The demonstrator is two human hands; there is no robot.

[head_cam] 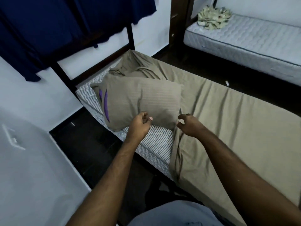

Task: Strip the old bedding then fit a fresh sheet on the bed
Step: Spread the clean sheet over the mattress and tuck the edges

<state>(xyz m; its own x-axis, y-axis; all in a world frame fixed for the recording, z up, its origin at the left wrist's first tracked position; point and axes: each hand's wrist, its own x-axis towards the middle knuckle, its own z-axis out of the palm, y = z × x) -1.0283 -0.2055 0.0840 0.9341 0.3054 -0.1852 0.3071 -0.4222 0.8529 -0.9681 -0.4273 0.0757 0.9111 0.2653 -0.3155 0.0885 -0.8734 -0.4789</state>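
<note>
- We count one pillow in an olive-tan striped case, with a purple inner cover showing through the opening at its left end; its long axis runs left to right, and it stands tilted on its near long edge at the head of the bed.
- One olive-tan sheet covers the right part of the mattress. It is bunched in folds behind the pillow and peeled back along the near left side.
- One striped mattress, white with dark lines, lies bare where the sheet is pulled away; its long axis runs from far left to near right.
- We see two hands. The left hand has its fingers curled at the near lower edge of the pillow and touches the case; we cannot tell whether it pinches the fabric.
- The right hand hovers just beside the pillow's near right corner, fingers half curled and spread, holding nothing.
- One second bed with a quilted bare mattress stands far right, well apart across a strip of dark floor.
- One crumpled patterned cloth lies at that mattress's far left end.
- One dark blue cloth hangs from the dark bed frame at far left.
- One white wall with a switch plate fills the near left.
</note>
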